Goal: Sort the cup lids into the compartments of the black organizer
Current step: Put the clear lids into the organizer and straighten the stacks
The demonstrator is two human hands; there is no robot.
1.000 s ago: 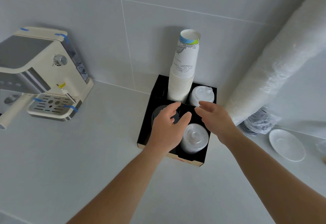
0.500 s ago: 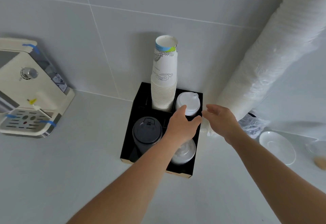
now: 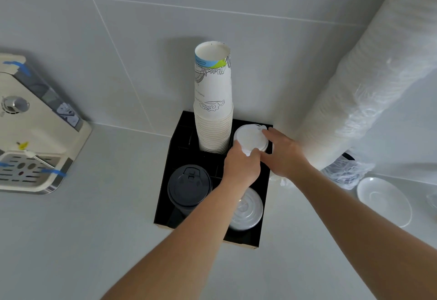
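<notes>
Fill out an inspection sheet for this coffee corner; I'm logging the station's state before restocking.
Surface: pale grey counter, bare in front of the organizer.
Job's things: black organizer against the wall; white lids back right, black lids front left, clear lids front right, paper cup stack at the back.
Clutter: long sleeve of white lids leaning on the wall, white saucer at right.
Grippers: left hand and right hand both grip the white lids.
Cables: nothing seen.
Surroundings: cream coffee machine at left, tiled wall behind.
</notes>
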